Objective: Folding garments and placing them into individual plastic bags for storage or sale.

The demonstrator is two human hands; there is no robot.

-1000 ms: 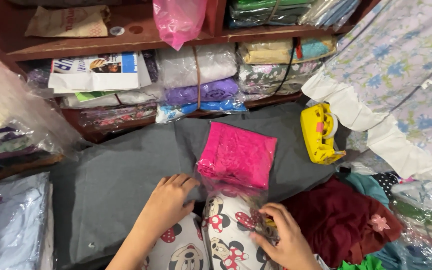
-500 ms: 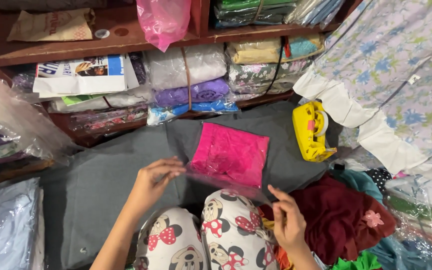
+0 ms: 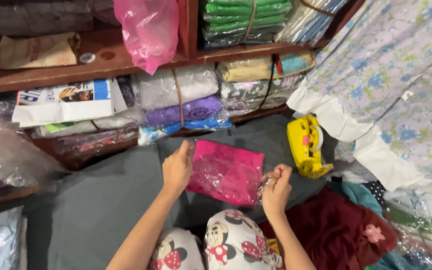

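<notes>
Left hand (image 3: 177,169): forearm enters from the bottom edge at 6 o'clock and runs up toward 12 o'clock; back of the hand faces the camera; fingers curled, closed on the left edge of the pink packet.
Right hand (image 3: 276,187): forearm enters from the bottom edge at about 5 o'clock; fingers bunched, pinching the clear wrap at the packet's lower right corner.
Pink packet (image 3: 228,171): flat, square, magenta cloth inside glossy clear plastic; held between both hands, just above the grey cloth, at the centre of the view.
Grey cloth (image 3: 101,210): dark grey sheet spread under the hands, reaching toward 9 o'clock.
Printed fabric (image 3: 226,240): white with cartoon mouse figures and red bows, at 6 o'clock between the forearms; lower part cut off by the frame.
Tape dispenser (image 3: 307,146): yellow, at 3 o'clock of the packet, near the right hand, apart from it.
Maroon garment (image 3: 336,230): at 4 o'clock, with a small pink flower trim.
Floral sheet (image 3: 396,75): pale, blue-flowered, with white edging, from 1 to 3 o'clock.
Shelf (image 3: 126,62): wooden, at 12 o'clock; carries tied bundles of wrapped folded cloth in white, purple, blue, cream and green.
Pink bag (image 3: 148,30): thin plastic, hanging at 12 o'clock in front of the shelf.
Printed box (image 3: 66,100): white and blue, at 10 o'clock; print too small to make out.
Clear wrap (image 3: 6,150): at 9 o'clock; contents blurred.
</notes>
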